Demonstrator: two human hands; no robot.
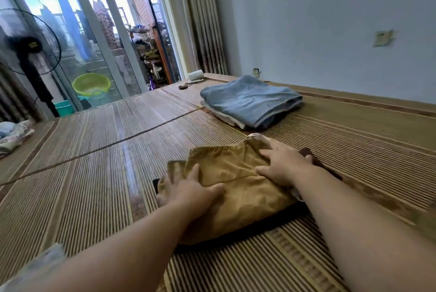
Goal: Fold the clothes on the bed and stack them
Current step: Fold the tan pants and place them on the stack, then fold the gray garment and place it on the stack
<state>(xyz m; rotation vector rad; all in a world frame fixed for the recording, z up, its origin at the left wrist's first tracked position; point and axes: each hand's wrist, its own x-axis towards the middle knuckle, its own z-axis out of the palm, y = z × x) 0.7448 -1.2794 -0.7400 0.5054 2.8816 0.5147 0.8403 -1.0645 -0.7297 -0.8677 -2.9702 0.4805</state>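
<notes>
A mustard-brown garment (238,188) lies folded on the bamboo bed mat (94,173), on top of a dark garment (264,223) whose edges stick out beneath it. My left hand (188,191) presses flat on the brown garment's left edge, fingers spread. My right hand (285,164) lies flat on its right part, fingers straight. Farther back on the mat sits a stack with a folded blue garment (252,99) on top of a pale one (226,116).
A floral cloth (14,134) lies at the bed's left edge. A white roll (195,75) and small items sit at the far corner. Beyond the bed stand a black fan (28,42), glass doors and a green basin (91,84). A wall runs along the right.
</notes>
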